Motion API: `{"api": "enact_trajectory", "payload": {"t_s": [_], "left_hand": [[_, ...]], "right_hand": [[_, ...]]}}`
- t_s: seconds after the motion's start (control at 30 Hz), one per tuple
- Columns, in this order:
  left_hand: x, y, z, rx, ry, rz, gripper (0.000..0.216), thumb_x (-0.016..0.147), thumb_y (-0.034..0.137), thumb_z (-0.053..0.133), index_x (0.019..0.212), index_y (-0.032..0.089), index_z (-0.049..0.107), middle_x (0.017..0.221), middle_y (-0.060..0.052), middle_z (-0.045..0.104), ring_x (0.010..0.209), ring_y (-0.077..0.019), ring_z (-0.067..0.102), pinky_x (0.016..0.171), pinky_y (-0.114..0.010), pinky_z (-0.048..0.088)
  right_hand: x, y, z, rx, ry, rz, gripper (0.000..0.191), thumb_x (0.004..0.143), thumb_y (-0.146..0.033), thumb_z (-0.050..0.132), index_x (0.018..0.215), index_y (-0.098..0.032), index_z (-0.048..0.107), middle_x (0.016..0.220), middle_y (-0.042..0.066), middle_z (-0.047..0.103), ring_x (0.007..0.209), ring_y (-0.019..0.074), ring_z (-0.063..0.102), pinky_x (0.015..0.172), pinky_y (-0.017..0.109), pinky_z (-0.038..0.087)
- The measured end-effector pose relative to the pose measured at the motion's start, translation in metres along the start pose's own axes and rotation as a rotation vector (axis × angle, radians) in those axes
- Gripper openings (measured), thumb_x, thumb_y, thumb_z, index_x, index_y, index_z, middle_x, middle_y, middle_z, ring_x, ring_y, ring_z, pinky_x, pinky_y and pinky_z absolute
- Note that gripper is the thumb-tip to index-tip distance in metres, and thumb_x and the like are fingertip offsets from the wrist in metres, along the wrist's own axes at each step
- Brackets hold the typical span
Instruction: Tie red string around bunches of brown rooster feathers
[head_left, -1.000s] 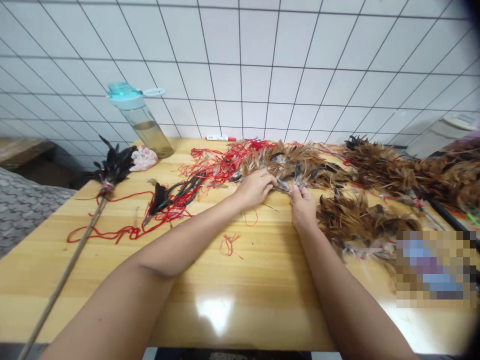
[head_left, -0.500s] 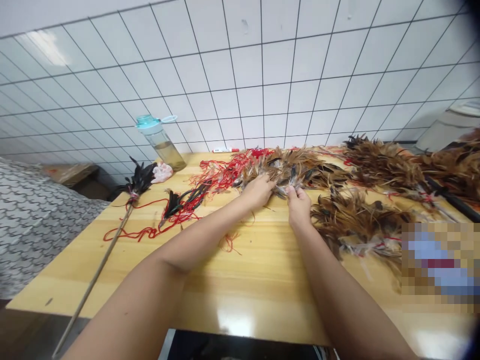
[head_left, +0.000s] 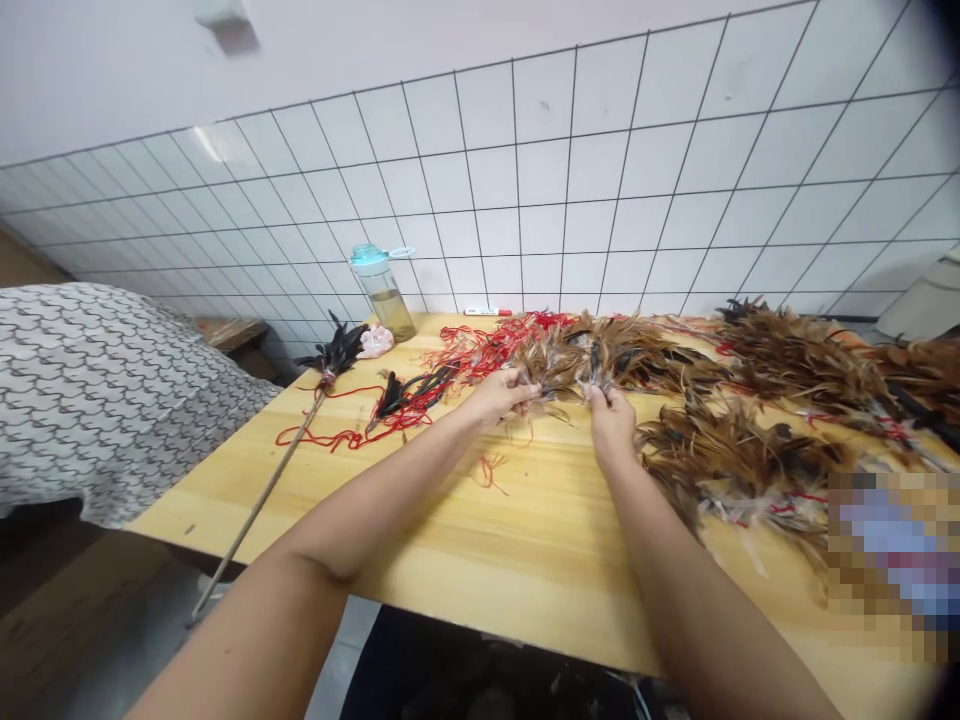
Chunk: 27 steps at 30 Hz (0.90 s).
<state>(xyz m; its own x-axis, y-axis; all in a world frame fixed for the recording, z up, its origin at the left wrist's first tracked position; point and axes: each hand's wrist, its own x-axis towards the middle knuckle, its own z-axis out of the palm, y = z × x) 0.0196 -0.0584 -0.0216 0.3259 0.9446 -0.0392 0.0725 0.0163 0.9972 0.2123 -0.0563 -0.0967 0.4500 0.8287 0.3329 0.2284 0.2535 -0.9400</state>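
Observation:
A heap of brown feathers strung on red thread lies across the back of the wooden table. My left hand pinches the left edge of the heap, fingers closed on feathers. My right hand grips the same bunch a little to the right, also closed. More brown feather bunches lie to the right of my right hand.
Tangled red thread with dark feathers spreads left of my hands. A thin stick with black feathers overhangs the table's left edge. A teal-capped bottle and a red marker stand by the tiled wall. Grey patterned cloth is at the left.
The view has tilted up and pulled back, showing more wall and the table's left edge. Both hands stay at the feather heap, gripping it as before.

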Motion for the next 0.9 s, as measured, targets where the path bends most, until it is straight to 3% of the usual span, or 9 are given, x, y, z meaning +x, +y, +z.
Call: {"api": "enact_trajectory", "payload": {"t_s": [0.3,0.57,0.77,0.9], "left_hand": [[0.011,-0.002,0.002,-0.258,-0.073,-0.064,0.034,0.062,0.030,0.081,0.076,0.012,0.056,0.063,0.002,0.057,0.053,-0.0042,0.052,0.049,-0.016,0.035],[0.021,-0.001,0.016,-0.192,-0.167,-0.044,0.031,0.066,0.025,0.078,0.084,0.012,0.056,0.064,0.000,0.061,0.055,-0.0065,0.056,0.055,-0.019,0.042],[0.029,-0.015,0.009,-0.121,-0.226,-0.041,0.023,0.066,0.024,0.074,0.079,0.012,0.058,0.060,0.003,0.057,0.051,-0.0061,0.050,0.052,-0.019,0.038],[0.036,-0.018,0.003,-0.092,-0.234,-0.027,0.017,0.065,0.019,0.072,0.077,0.011,0.061,0.065,0.002,0.060,0.058,-0.0076,0.053,0.059,-0.021,0.042]], "right_hand": [[-0.013,-0.015,0.006,-0.065,-0.048,-0.029,0.027,0.076,-0.044,0.054,0.070,-0.019,0.061,0.070,0.002,0.057,0.070,0.0189,0.050,0.071,0.033,0.040],[-0.022,-0.020,0.015,-0.017,-0.176,0.052,0.025,0.078,-0.042,0.054,0.070,-0.019,0.061,0.074,0.002,0.059,0.074,0.0179,0.051,0.074,0.032,0.041],[-0.023,-0.026,0.009,-0.154,-0.233,0.034,0.026,0.078,-0.039,0.056,0.060,-0.020,0.057,0.064,-0.001,0.051,0.067,0.0161,0.045,0.068,0.030,0.038],[-0.023,-0.031,0.008,-0.192,-0.300,0.039,0.028,0.077,-0.039,0.057,0.056,-0.020,0.054,0.063,-0.001,0.048,0.063,0.0150,0.043,0.064,0.029,0.036]]}}
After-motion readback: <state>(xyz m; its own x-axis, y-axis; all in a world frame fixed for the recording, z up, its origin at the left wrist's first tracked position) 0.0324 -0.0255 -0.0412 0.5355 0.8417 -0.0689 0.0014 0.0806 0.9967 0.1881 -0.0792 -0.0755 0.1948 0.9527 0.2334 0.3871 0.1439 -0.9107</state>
